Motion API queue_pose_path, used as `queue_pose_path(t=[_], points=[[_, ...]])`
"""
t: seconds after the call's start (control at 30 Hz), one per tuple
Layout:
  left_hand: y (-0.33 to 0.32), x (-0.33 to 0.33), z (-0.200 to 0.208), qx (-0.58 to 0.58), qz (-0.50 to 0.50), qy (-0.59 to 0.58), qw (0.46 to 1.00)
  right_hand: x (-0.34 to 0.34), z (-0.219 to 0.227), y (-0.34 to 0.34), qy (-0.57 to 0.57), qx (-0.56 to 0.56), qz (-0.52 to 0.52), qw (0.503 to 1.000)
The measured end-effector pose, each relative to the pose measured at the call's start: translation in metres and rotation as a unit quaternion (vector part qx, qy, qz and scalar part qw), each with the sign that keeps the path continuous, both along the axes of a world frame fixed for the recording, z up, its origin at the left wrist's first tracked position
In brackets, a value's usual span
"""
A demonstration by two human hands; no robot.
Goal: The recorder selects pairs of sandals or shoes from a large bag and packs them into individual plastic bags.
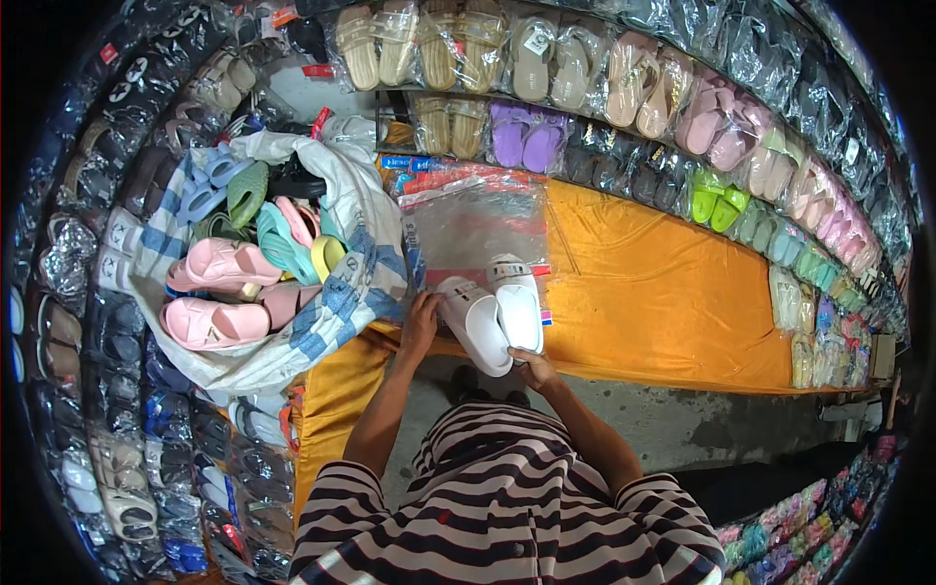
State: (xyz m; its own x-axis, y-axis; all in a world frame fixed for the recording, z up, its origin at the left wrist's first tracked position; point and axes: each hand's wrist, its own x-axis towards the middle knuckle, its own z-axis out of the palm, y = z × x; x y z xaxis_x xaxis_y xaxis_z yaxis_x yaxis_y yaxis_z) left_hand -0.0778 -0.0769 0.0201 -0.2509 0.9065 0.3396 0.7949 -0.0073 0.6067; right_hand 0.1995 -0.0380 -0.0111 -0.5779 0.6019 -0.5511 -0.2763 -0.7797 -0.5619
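Note:
A pair of white slide slippers (pixel 478 327) with small dark marks on the straps is held side by side over the near edge of the table, heels toward me. My right hand (pixel 533 370) pinches them at the heel end, thumb on top of the right slipper. My left hand (pixel 421 318) is closed at the left slipper's outer side by the strap; its fingertips are partly hidden. Beyond the slippers' toes lies a stack of clear plastic bags (pixel 473 229) with red edges.
At left, a white-and-blue woven sack (pixel 366 234) stands full of loose slippers, pink ones (pixel 216 324) on top. Orange cloth (pixel 663 292) covers the table. Bagged slippers on racks (pixel 634 83) curve around the far side, left and right. Grey floor (pixel 624 424) shows below.

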Motion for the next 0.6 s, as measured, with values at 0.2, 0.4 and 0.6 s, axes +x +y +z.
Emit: queue_pose_path(t=[0.2, 0.4, 0.6], points=[[-0.004, 0.006, 0.002, -0.045, -0.005, -0.078, 0.996, -0.007, -0.019, 0.004, 0.034, -0.034, -0.028, 0.998], [-0.001, 0.018, 0.008, 0.018, -0.049, -0.047, 0.998, -0.015, -0.019, 0.008, -0.030, -0.006, -0.049, 0.998], [0.002, 0.013, 0.010, -0.007, -0.062, -0.111, 0.992, -0.015, -0.012, 0.010, -0.016, 0.011, -0.064, 0.998]])
